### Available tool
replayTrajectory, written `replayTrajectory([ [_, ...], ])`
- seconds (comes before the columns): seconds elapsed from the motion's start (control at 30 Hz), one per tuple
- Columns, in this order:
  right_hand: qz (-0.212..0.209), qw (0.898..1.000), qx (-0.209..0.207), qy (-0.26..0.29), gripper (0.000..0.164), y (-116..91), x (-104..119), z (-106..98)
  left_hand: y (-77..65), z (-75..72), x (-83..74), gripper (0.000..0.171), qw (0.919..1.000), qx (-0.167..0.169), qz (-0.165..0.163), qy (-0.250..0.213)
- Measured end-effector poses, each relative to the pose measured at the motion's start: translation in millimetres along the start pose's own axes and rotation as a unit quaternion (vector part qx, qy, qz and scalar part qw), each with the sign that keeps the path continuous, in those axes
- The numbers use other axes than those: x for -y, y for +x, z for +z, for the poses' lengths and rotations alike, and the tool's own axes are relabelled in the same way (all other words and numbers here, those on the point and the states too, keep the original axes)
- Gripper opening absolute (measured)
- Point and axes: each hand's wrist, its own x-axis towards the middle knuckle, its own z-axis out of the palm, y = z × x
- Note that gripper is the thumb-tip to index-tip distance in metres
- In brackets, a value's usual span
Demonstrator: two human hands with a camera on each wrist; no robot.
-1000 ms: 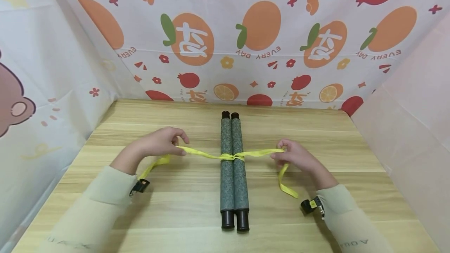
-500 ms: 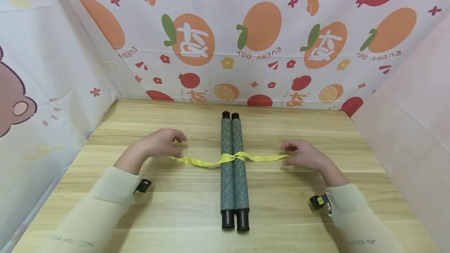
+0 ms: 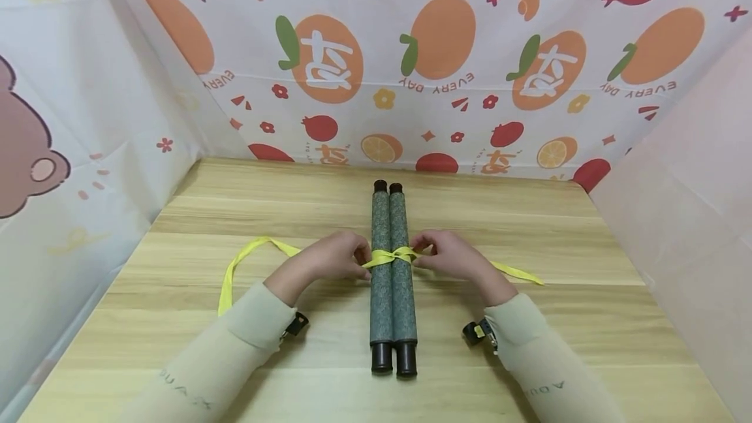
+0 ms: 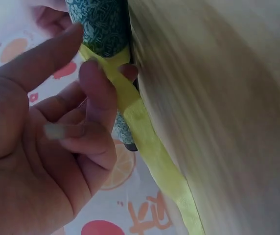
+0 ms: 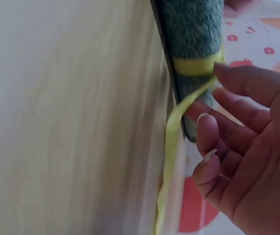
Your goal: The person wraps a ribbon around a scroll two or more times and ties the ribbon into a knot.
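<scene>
A green patterned scroll (image 3: pixel 392 305), two rolls side by side with dark end knobs, lies lengthwise on the table. A yellow ribbon (image 3: pixel 395 256) is wound around its middle and crossed there. My left hand (image 3: pixel 335 256) is at the left roll, fingers loosely bent; in the left wrist view the ribbon (image 4: pixel 145 132) runs past its fingertips, thumb and forefinger apart. On the other side, my right hand (image 3: pixel 449 254) has its thumb near the tie and a fingertip by the ribbon (image 5: pixel 171 142), without a visible pinch. Both hands hide parts of the ribbon in the head view.
The wooden table (image 3: pixel 282 201) reaches back to a fruit-print cloth (image 3: pixel 443 38). Ribbon tails trail out on both sides, the left one (image 3: pixel 235 266) in an arc, the right one (image 3: pixel 519 273) behind the wrist. A small black camera sits on each cuff.
Both hands let the ribbon ends slip and have moved inward from the sides to the scroll's middle. The tails now lie outward beyond the hands. The scroll stays where it was.
</scene>
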Motion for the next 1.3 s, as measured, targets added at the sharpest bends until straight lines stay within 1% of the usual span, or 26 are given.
replayTrajectory([
  [0.1, 0.011, 1.000, 0.000, 0.009, 0.025, 7, 2, 7, 0.3, 1.8, -0.3, 0.016, 1.0000, -0.008, 0.000, -0.005],
  [0.23, 0.034, 0.999, -0.005, 0.022, 0.017, 8, 2, 8, -1.4, 0.6, 0.4, 0.011, 1.0000, 0.000, 0.005, -0.004],
  [0.33, 0.035, 0.999, -0.009, 0.023, 0.007, 6, 0, 5, -3.0, -3.0, 2.5, 0.022, 0.9999, 0.015, 0.007, -0.005],
  [0.4, 0.032, 0.999, -0.009, 0.033, 0.006, 3, -1, 2, -3.4, -5.7, 4.8, 0.029, 0.9991, 0.027, 0.007, -0.031],
  [0.5, 0.036, 0.997, 0.001, 0.069, 0.013, -1, -3, -4, -2.8, -10.0, 8.7, 0.033, 0.9945, 0.036, 0.006, -0.098],
  [0.57, 0.032, 0.994, 0.013, 0.101, 0.018, -2, -4, -8, -1.2, -12.1, 11.7, 0.033, 0.9875, 0.033, 0.006, -0.154],
  [0.67, 0.028, 0.988, 0.028, 0.152, 0.025, -4, -5, -13, 2.3, -13.4, 14.7, 0.031, 0.9763, 0.019, 0.010, -0.215],
  [0.7, 0.028, 0.984, 0.029, 0.174, 0.027, -4, -5, -15, 3.7, -13.4, 15.4, 0.031, 0.9723, 0.015, 0.011, -0.233],
  [0.77, 0.030, 0.975, 0.027, 0.218, 0.029, -4, -7, -16, 5.7, -13.5, 15.5, 0.031, 0.9624, 0.008, 0.009, -0.271],
  [0.83, 0.034, 0.964, 0.018, 0.262, 0.030, -3, -7, -16, 8.0, -12.9, 15.2, 0.033, 0.9484, 0.003, 0.007, -0.317],
  [0.9, 0.033, 0.954, 0.005, 0.299, 0.030, -3, -8, -15, 9.9, -12.0, 14.2, 0.035, 0.9291, 0.000, 0.007, -0.370],
  [0.93, 0.030, 0.948, -0.003, 0.317, 0.028, -2, -8, -14, 11.3, -11.6, 13.7, 0.037, 0.9177, 0.001, 0.010, -0.397],
  [1.0, 0.019, 0.935, -0.016, 0.352, 0.027, -1, -8, -12, 13.6, -10.0, 12.8, 0.040, 0.8954, 0.006, 0.020, -0.445],
  [1.03, 0.010, 0.928, -0.022, 0.371, 0.027, 0, -9, -11, 14.7, -9.1, 12.6, 0.041, 0.8856, 0.009, 0.027, -0.464],
  [1.07, -0.002, 0.922, -0.025, 0.387, 0.028, 1, -9, -10, 15.6, -8.1, 12.4, 0.041, 0.8761, 0.012, 0.031, -0.481],
  [1.17, -0.035, 0.898, -0.023, 0.437, 0.033, 2, -10, -6, 17.2, -5.3, 11.9, 0.035, 0.8525, 0.016, 0.042, -0.521],
  [1.23, -0.052, 0.886, -0.017, 0.460, 0.034, 3, -8, -4, 18.4, -3.4, 12.1, 0.028, 0.8398, 0.017, 0.048, -0.541],
  [1.3, -0.062, 0.876, -0.010, 0.478, 0.033, 4, -7, -2, 19.7, -1.3, 12.2, 0.023, 0.8280, 0.016, 0.051, -0.558],
])
